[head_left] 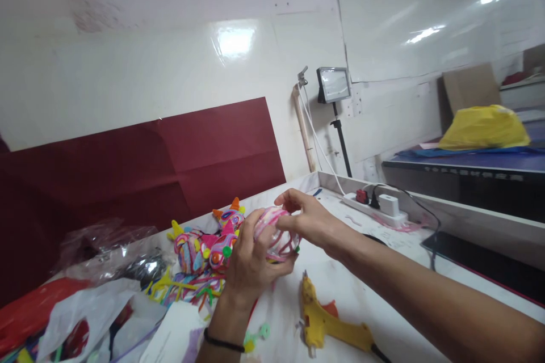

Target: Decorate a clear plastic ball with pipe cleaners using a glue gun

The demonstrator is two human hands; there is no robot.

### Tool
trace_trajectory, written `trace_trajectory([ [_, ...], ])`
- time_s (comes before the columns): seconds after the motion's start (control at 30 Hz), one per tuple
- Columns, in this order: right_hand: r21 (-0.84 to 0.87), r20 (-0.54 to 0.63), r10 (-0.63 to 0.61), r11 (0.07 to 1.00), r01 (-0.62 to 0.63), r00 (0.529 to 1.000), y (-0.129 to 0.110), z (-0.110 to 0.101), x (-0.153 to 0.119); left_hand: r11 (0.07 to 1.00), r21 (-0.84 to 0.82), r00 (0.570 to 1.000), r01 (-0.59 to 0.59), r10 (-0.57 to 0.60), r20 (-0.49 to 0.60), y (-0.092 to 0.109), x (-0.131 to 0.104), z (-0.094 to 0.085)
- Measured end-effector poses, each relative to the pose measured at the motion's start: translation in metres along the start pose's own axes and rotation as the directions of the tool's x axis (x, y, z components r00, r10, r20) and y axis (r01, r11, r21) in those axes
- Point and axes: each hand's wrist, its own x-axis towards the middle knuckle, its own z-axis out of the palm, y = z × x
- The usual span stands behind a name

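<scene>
A round ball [279, 241] wrapped in pink, white and red stripes is between my two hands, above the white table. My left hand [251, 249] is closed around its left side and underside, with a dark band on the wrist. From the right, my right hand [304, 215] reaches over the top, its fingers bent and pressed to the striped surface. Part of the ball is covered by my fingers. Just left of it lie several colourful striped figures [223, 250] with bright horns and round dots. A yellow glue gun [321, 320] rests on the table below my hands.
A white power strip [374, 210] with plugs lies at the back right, near a black flat panel [489, 266]. Plastic bags [97, 317] and colourful strips fill the left front. A work lamp [334, 85] stands behind the table, and dark red board [204, 147] leans on the wall.
</scene>
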Motion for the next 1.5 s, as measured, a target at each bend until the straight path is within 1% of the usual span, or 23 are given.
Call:
trace_trajectory([
  [0.17,0.039,-0.002,0.024,0.999,-0.024,1.000,-0.004,0.000,0.000,1.000,-0.006,1.000,-0.010,0.010,0.003,0.000,0.000,-0.001],
  [0.37,0.058,0.023,0.087,0.994,-0.088,0.996,-0.010,-0.001,-0.003,0.999,-0.021,1.000,-0.028,0.027,-0.012,-0.001,0.002,-0.002],
  [0.67,0.077,0.026,0.035,0.996,-0.037,0.999,-0.005,0.001,-0.003,1.000,-0.025,1.000,-0.013,0.013,-0.004,-0.003,0.001,-0.003],
  [0.8,0.090,0.050,0.007,0.996,-0.011,0.999,-0.004,-0.001,-0.002,1.000,-0.010,1.000,-0.005,0.005,-0.017,-0.004,-0.001,-0.003],
  [0.9,0.110,0.048,-0.014,0.994,0.009,0.999,-0.008,-0.004,-0.003,0.998,-0.056,0.999,0.023,-0.025,-0.035,-0.005,0.001,-0.005],
  [1.1,0.187,0.023,-0.106,0.977,0.100,0.994,-0.019,-0.008,-0.006,0.977,-0.186,0.986,0.107,-0.128,-0.106,-0.007,0.007,-0.013],
  [1.27,0.324,-0.011,-0.137,0.937,0.133,0.991,-0.021,0.000,-0.007,0.928,-0.319,0.962,0.190,-0.242,-0.129,-0.014,0.004,-0.018],
  [1.33,0.383,-0.004,-0.154,0.913,0.143,0.988,-0.020,0.005,-0.006,0.908,-0.360,0.948,0.217,-0.283,-0.144,-0.016,0.004,-0.021],
  [1.5,0.473,0.005,-0.187,0.866,0.162,0.982,-0.023,0.015,-0.004,0.869,-0.452,0.929,0.202,-0.315,-0.191,-0.019,0.012,-0.033],
])
